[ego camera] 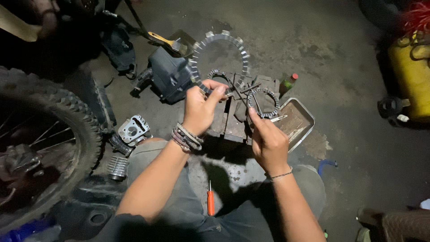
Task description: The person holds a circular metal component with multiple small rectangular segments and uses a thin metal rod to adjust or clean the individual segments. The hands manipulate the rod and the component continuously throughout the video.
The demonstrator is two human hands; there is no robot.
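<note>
Near the middle of the frame we see the left hand point(201, 107) with its fingers pinched on the lower rim of a large toothed ring plate point(219, 56), which stands raised toward the upper centre; a smaller toothed ring point(219, 74) sits just inside it, close to the same fingertips. To the right of centre, the right hand point(268, 141) has its fingers closed on another small toothed ring point(264, 103), held up by its lower edge. Beneath both hands lies a wooden block point(233, 125), with a shallow metal tray point(298, 121) just beside it on the right and a small green bottle point(289, 83) beyond. At the lower centre, between the knees, an orange-handled screwdriver point(210, 199) rests on the concrete floor point(340, 67). A knobby tyre point(49, 116) fills the left side, a cylinder head point(133, 130) lies near it, and a yellow container point(412, 76) stands at the right edge.
</note>
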